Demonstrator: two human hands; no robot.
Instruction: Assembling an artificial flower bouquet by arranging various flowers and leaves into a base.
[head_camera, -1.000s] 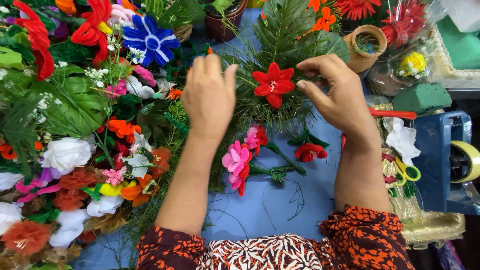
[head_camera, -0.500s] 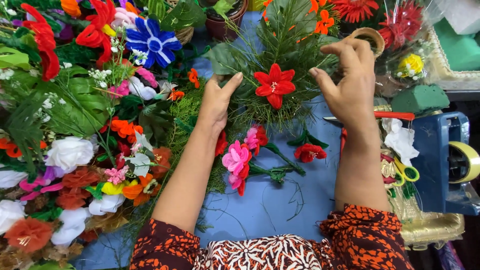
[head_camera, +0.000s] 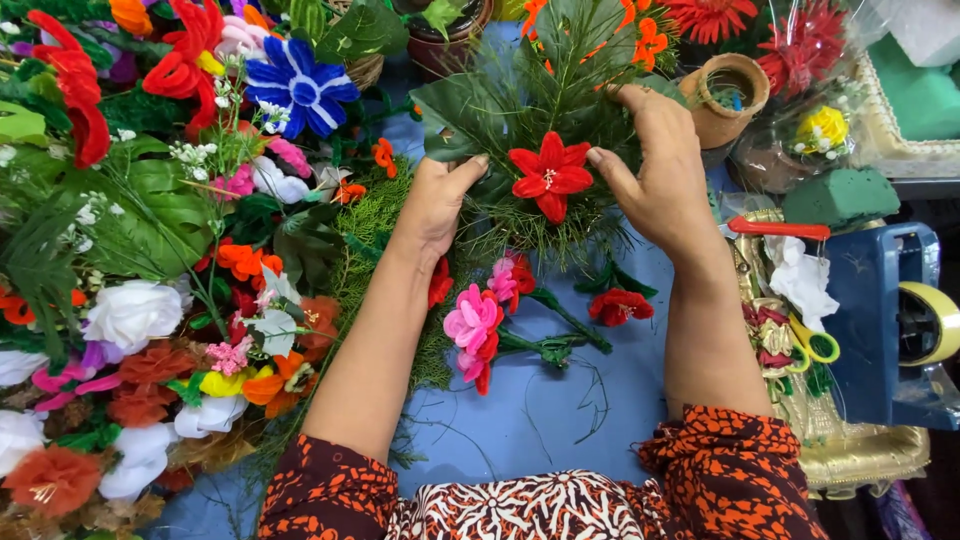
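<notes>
Holding the green arrangement (head_camera: 520, 110), left hand (head_camera: 432, 205) and right hand (head_camera: 665, 180) grip around its red flower (head_camera: 549, 175)

Since a second ago both hands have parted from above the red flower (head_camera: 549, 176), the left hand (head_camera: 438, 205) dropping to its lower left, the right hand (head_camera: 660, 170) apparently gripping greenery at its right.

1. I have only 1 view, from the camera on my head.
2. It looks steeply down and forward over my forearms onto the blue table (head_camera: 560, 440).
3. It sits close: my left hand (head_camera: 435, 205) and right hand (head_camera: 665, 180) fill the upper middle.
4. My patterned sleeves (head_camera: 730, 470) cross the bottom edge, nearest the lens.
</notes>
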